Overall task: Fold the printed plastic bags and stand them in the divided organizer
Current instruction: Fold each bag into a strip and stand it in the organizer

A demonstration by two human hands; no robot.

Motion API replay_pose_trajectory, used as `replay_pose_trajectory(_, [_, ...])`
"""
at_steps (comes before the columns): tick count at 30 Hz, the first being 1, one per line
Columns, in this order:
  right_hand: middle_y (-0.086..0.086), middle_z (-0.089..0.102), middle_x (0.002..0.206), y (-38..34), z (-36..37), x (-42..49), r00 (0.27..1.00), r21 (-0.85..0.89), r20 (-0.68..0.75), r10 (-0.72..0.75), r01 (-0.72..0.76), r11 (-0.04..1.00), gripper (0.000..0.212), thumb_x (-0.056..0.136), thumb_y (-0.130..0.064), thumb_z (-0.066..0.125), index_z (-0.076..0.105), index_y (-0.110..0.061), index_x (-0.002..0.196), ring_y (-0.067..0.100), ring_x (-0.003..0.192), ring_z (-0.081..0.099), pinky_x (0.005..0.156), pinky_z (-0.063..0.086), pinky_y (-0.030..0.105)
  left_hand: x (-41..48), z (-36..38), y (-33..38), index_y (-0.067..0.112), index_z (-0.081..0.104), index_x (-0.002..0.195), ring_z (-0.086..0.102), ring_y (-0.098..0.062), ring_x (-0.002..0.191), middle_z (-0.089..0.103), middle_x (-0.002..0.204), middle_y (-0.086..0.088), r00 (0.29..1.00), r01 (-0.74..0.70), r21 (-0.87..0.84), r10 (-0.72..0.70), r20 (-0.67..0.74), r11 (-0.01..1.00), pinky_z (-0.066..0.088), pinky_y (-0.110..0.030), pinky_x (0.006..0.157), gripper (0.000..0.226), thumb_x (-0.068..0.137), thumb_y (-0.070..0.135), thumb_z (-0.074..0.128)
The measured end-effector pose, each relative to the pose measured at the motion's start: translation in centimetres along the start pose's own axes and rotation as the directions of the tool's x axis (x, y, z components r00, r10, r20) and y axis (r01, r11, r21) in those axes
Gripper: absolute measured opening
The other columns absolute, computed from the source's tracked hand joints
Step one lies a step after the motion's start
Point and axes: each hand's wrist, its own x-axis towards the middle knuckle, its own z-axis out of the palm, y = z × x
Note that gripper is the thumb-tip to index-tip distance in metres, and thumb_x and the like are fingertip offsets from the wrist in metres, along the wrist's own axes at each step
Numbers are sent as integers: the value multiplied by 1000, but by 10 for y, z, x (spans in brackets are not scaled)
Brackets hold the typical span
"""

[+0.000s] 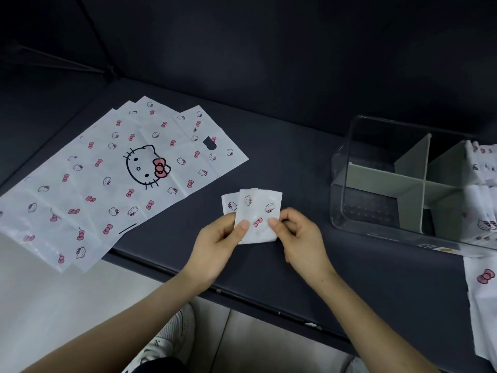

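Note:
A small folded white bag (256, 208) printed with cat faces and pink bows is held just above the dark table. My left hand (217, 246) pinches its lower left edge with thumb on top. My right hand (298, 235) pinches its lower right edge. To the right stands the clear organizer (376, 227) with grey cross dividers (403, 181); folded bags (481, 168) stand in its right-hand compartments, and the two left compartments hold nothing. A fanned stack of flat printed bags (107, 179) lies at the left.
The dark table (269, 270) has its front edge running diagonally below my wrists. Another printed bag (484, 305) hangs over the table's right front edge. Below are a pale floor and a white shoe (166, 337). A dark wall rises behind the table.

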Motion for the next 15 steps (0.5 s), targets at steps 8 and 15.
replay_pose_trajectory(8, [1,58,58,7,10,4,994,-386,-15,-110,96,918,17,93,-28,59,59,-18,79,12,49,40,54,38,33,-6,-9,-10,41,50,98,56,-3,99,67,78,16,964,-99,371,182,-194,923,35,-8,75,34,86,16,70])
replay_pose_trajectory(15, [-9,45,52,-2,9,18,1000,-506,-9,20,-22,862,19,93,-31,58,54,-23,76,8,51,43,53,33,26,4,-9,-22,9,62,108,52,-8,84,52,74,9,912,-220,666,393,-120,713,40,-45,99,31,87,30,55])
